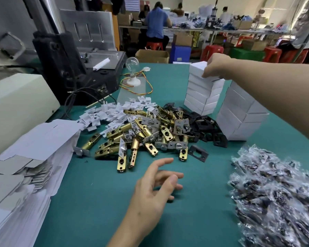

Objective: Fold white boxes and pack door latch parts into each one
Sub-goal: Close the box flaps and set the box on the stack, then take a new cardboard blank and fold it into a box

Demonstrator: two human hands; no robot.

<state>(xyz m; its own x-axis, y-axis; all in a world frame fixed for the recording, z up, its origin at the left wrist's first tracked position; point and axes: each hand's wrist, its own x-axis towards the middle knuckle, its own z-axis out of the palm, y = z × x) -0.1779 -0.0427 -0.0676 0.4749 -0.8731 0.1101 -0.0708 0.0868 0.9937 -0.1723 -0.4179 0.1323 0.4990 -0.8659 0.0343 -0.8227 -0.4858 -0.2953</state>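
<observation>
Toward the far side of the desk (pixel 96 202), right of its middle, the right hand (pixel 216 65) grips the top white box (pixel 197 67) of a tall stack (pixel 202 97), fingers curled over its edge. A second stack (pixel 239 114) stands just beside it, nearer the right edge. Near the front edge the left hand (pixel 153 189) hovers with fingers loose and spread, holding nothing. Brass door latch parts (pixel 141 132) lie heaped at the desk's middle, with black plates (pixel 203 125) between them and the stacks. Flat box blanks (pixel 25 157) pile along the left edge, and clear bags (pixel 275 193) lie by the right.
</observation>
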